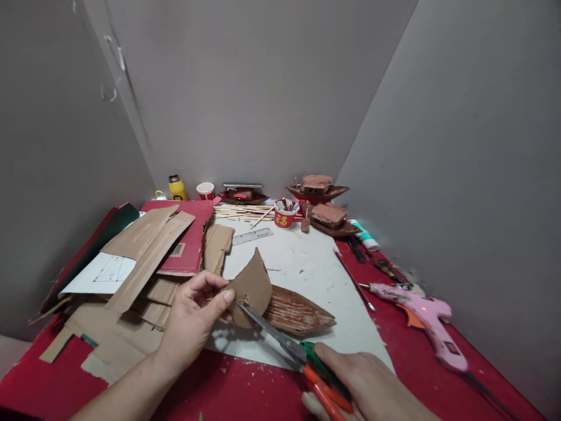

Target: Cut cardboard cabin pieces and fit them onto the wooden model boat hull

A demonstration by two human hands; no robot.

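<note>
My left hand (197,313) pinches a curved, pointed piece of brown cardboard (256,280) between thumb and fingers, holding it up over the table. Scissors (284,339) with orange and green handles are in my right hand (368,380). Their blade tips touch the cardboard close to my left thumb; whether the blades are parted is hard to make out. Behind and to the right of the cardboard lies a brown model boat hull (302,310) with a ridged surface, partly covered by the piece.
Cardboard scraps (149,263) and a red folder (193,234) pile up at left. A pink glue gun (425,310) lies at right. A paint cup (286,215), wooden sticks (236,213), a ruler (253,235) and finished model boats (328,216) stand toward the back. Grey walls enclose the table.
</note>
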